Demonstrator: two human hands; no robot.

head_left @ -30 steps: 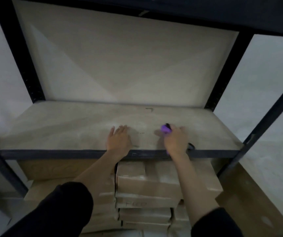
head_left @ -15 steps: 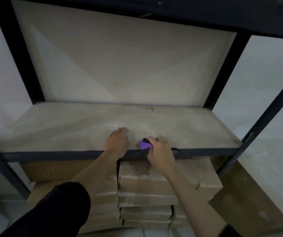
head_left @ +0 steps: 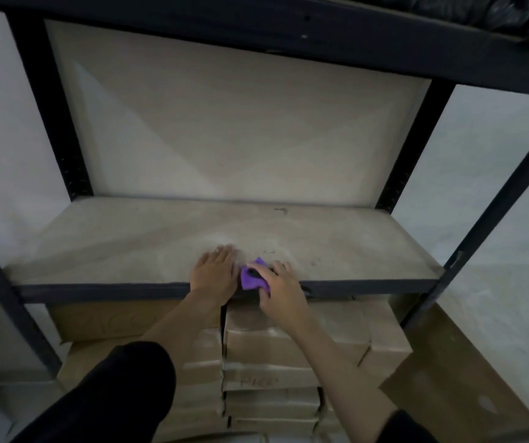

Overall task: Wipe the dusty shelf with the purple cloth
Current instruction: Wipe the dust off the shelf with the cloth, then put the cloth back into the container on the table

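The dusty beige shelf board (head_left: 129, 244) spans a dark metal rack at chest height. My right hand (head_left: 280, 287) presses a small crumpled purple cloth (head_left: 252, 278) onto the shelf's front edge, near the middle. The cloth pokes out to the left of my fingers and partly hangs over the dark front rail (head_left: 97, 290). Flat on the board just left of the cloth lies my left hand (head_left: 213, 273), fingers together and holding nothing. A lighter, smeared patch of dust shows behind both hands.
Dark uprights (head_left: 493, 215) frame the shelf on both sides and an upper shelf (head_left: 256, 30) hangs overhead. Stacked cardboard boxes (head_left: 288, 343) fill the space below the board. A flat cardboard sheet (head_left: 467, 388) lies on the floor at the right.
My right hand has slid the cloth leftward along the front edge, from right of centre to beside my left hand. The left hand has stayed nearly in place.
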